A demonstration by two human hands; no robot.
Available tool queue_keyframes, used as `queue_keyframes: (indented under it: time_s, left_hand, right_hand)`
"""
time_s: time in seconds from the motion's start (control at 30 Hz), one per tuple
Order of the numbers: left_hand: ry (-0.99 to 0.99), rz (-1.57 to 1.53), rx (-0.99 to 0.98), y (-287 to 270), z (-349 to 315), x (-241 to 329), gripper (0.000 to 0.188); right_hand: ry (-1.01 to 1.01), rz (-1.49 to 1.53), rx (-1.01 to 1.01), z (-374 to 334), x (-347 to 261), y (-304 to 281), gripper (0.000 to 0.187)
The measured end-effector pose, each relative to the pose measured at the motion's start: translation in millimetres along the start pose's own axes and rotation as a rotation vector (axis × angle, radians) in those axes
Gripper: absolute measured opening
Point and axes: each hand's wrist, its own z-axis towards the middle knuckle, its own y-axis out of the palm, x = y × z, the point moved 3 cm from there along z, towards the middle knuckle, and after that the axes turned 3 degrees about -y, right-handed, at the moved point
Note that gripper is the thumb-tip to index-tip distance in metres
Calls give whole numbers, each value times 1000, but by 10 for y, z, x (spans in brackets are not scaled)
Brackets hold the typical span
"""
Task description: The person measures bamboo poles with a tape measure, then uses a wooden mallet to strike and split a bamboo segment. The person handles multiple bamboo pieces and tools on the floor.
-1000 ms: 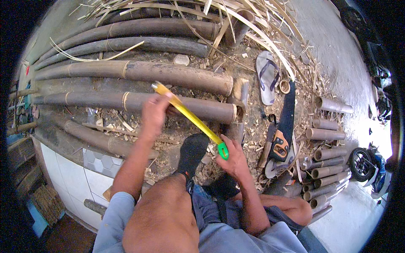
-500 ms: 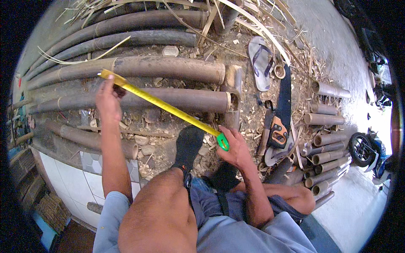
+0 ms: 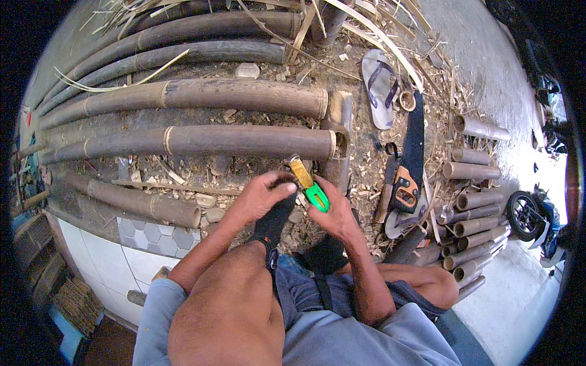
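Observation:
A green tape measure (image 3: 317, 198) sits in my right hand (image 3: 335, 213), whose fingers wrap round its case. Only a short piece of yellow blade (image 3: 301, 173) sticks out of it, pointing up and left toward the cut end of a bamboo pole (image 3: 244, 142). Just left of the blade is my left hand (image 3: 259, 196), its thumb and fingers curved and apart, with nothing seen in them. Part of those fingertips is in shadow. Both hands are above my dark-socked foot (image 3: 273, 213).
More bamboo poles (image 3: 201, 97) lie across the chip-strewn ground, their ends near an upright-looking bamboo block (image 3: 337, 113). To the right are a handsaw (image 3: 408, 165), a large knife (image 3: 386, 189) and a flip-flop (image 3: 379, 91). Short bamboo pieces (image 3: 473, 172) are lined up farther right.
The long yellow blade has drawn back to a short piece. My left hand has let go of its end and come right and nearer, beside the tape measure. My right hand has barely moved.

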Motion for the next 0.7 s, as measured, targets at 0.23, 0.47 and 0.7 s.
queue_keyframes:
  time_s: [0.23,0.47,0.7]
  left_hand:
    - [-81,186,-28,215,3,-69,44]
    - [-136,247,50,201,-45,-256,46]
    - [194,179,-43,215,-89,-160,47]
  right_hand:
    - [-97,-65,27,-48,-47,273,77]
    - [-37,-31,78,-123,1,536,74]
    - [99,548,142,-52,63,347,56]
